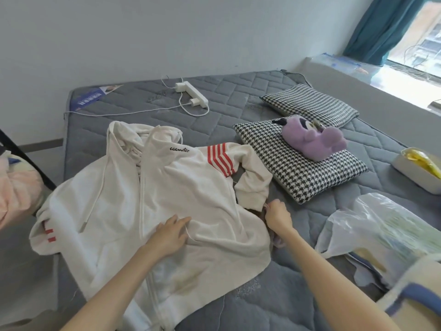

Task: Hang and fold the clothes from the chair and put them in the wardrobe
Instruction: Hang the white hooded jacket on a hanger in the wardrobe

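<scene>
The left hand point(170, 235) lies flat on the front of the hoodie point(167, 199), fingers straight and a bit spread, pressing the cloth down. The right hand point(278, 215) is just off the hoodie's edge, fingers curled in, pinching the corner of the sleeve cuff.

The hoodie is a white zip-up spread front-up on the grey mattress point(238, 103), hood pointing at the wall. It has black script lettering on the chest, red stripes on both sleeves, long white drawstrings and a yellowish stain down near the hem. The sleeve on the person's right is bent back on itself so the cuff sits beside the body. The other sleeve is bunched at the mattress edge.

Something brownish and lilac pokes out from under the hoodie by the right hand, but it's hard to tell what it is. The hem runs off the bottom of the shot. Both forearms reach in from the bottom, bare, the right wrist bent inward.

Further out are two checked pillows point(300, 163), the near one almost touching the sleeve, with a purple plush toy point(312, 139) on it. A white power strip point(192, 93) lies near the wall, a plastic bag point(381, 230) is on the right, and some pink clothes point(16, 192) are cut off at the left.
</scene>
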Available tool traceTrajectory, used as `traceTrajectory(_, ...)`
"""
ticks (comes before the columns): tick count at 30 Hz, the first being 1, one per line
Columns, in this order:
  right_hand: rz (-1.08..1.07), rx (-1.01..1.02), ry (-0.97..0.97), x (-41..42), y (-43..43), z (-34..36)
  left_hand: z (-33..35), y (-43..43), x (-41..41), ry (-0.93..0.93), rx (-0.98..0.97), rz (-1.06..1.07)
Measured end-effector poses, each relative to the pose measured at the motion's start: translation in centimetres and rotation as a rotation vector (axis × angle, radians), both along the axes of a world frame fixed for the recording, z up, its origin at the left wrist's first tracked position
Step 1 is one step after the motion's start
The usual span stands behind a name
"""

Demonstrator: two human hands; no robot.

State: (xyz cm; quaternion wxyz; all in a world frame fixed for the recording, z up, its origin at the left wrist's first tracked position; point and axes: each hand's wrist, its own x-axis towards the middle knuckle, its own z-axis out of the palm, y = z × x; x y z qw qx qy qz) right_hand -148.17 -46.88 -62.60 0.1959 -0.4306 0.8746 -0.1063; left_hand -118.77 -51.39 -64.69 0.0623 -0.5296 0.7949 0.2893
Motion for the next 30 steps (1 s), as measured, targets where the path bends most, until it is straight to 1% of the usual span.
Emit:
traceTrajectory(2, -0.036, -0.031, 0.129, -0.1, 0.1, 2.0, 1.3, -0.1, 0.1, 0.096, -0.009, 0.029)
traceTrajectory(4, -0.039, -0.050, 0.217, -0.6, -0.1, 4.7, 2.7, -0.5, 0.1, 0.180, -0.042, 0.067)
traceTrajectory(7, -0.015, -0.048, 0.331, -1.3, -0.3, 9.7, 5.3, -0.7, -0.3, 0.251, -0.117, 0.060)
traceTrajectory(9, 0.025, -0.088, 0.434, -1.3, -0.1, 12.8, 7.0, -0.7, -0.8, 0.293, -0.177, 0.048)
traceTrajectory(12, 0.035, -0.194, 0.560, -0.5, 0.7, 16.9, 9.2, -0.3, -1.0, 0.352, -0.242, 0.043)
traceTrajectory(17, -0.046, -0.441, 0.716, 1.0, 2.3, 21.6, 12.1, 0.8, -0.9, 0.435, -0.315, 0.026)
traceTrajectory(21, -0.027, -0.662, 0.683, 2.4, 3.4, 23.6, 14.2, 2.1, -0.3, 0.500, -0.385, 0.014)
traceTrajectory(24, 0.044, -0.768, 0.545, 4.2, 4.0, 24.7, 15.4, 2.8, 0.6, 0.567, -0.408, 0.059)
traceTrajectory(26, 0.131, -0.792, 0.387, 5.7, 4.1, 24.9, 16.0, 3.1, 1.7, 0.620, -0.441, 0.093)
traceTrajectory(28, 0.224, -0.769, 0.272, 7.1, 3.9, 24.5, 16.2, 3.1, 3.0, 0.670, -0.484, 0.135)
traceTrajectory(30, 0.311, -0.721, 0.178, 8.5, 3.5, 23.5, 15.7, 2.8, 4.7, 0.658, -0.528, 0.187)
